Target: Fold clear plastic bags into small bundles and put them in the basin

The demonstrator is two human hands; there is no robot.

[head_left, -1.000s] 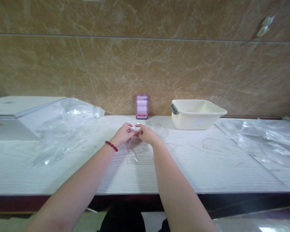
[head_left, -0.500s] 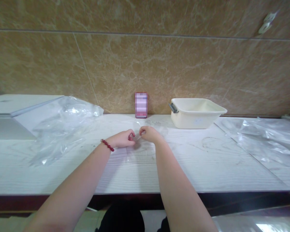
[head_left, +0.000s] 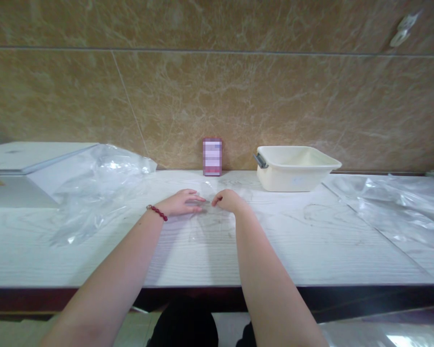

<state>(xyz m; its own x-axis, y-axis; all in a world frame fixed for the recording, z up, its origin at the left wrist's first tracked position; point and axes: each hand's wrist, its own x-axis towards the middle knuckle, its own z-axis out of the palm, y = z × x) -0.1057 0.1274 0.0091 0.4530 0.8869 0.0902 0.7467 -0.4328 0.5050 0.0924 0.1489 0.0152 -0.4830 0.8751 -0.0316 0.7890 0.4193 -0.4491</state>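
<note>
Flat on the table beneath my hands lies a thin, see-through piece of plastic (head_left: 211, 226), its outline hard to follow. My left hand (head_left: 183, 202), with a red bead bracelet at the wrist, is open over its left side, fingers and thumb stretched apart with nothing between them. Across a small gap, my right hand (head_left: 226, 200) is closed, its fingers curled down against the thumb just above the plastic. Whatever those fingertips hold, if anything, is too small and clear to make out.
A phone (head_left: 212, 157) leans upright against the marbled wall. Right of it stands a cream plastic tub (head_left: 292, 178) with a grey latch. Crumpled clear plastic bags (head_left: 94, 193) lie beside a white box (head_left: 18, 188) on the left. More clear plastic sheeting (head_left: 401, 207) covers the far right.
My left hand has opened from a curled grip, its fingers now extended. My right hand has shifted slightly right and stays closed.
</note>
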